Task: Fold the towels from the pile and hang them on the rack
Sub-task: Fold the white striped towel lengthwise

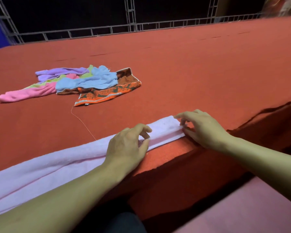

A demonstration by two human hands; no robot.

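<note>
— Along the near edge of the red surface (pixel 183 68), what lies under the hands?

— A lilac towel (pixel 45 167), folded into a long narrow strip. It runs from the left border of the picture up to the right hand (pixel 203 128). The left hand (pixel 126 145) rests on its middle part, fingers (pixel 145 130) curled, and the fingertips pinch the folded edge. The fingers of the right hand are partly spread and pinch the end corner of the strip.

— And beyond the fingers?

— Well apart from them, farther on the surface and to the left, lies the pile (pixel 71 83): a pink towel (pixel 25 94), a violet one (pixel 60 72), a light blue one (pixel 91 80), some green between them, and an orange patterned cloth (pixel 107 93) at the side nearest the hands. A thin loose thread (pixel 82 122) lies between this cloth and the lilac towel.

— Something stands in the way?

— Only the thread. Behind the surface, far from both hands, a metal railing (pixel 131 28) stands before a dark background.
</note>
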